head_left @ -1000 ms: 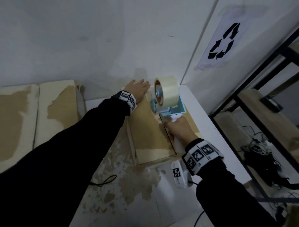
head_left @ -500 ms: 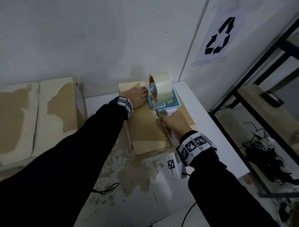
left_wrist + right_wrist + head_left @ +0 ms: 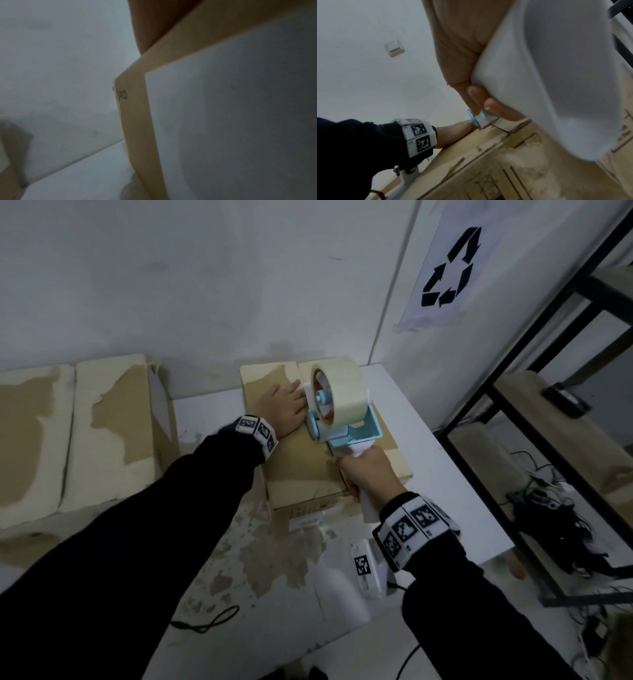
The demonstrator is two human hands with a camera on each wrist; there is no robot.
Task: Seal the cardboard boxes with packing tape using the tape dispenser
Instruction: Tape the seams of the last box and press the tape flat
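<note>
The cardboard box [image 3: 318,470] sits on the white bench [image 3: 445,474] against the wall at 12 o'clock. The left hand [image 3: 284,407] lies flat, fingers straight, on the box's top at its 10 o'clock corner. The right hand [image 3: 371,475] is curled round the white handle of the tape dispenser [image 3: 339,412], which rides the centre seam. Tape could wander off the seam if the dispenser tilts, or wrinkle if the box slides
</note>
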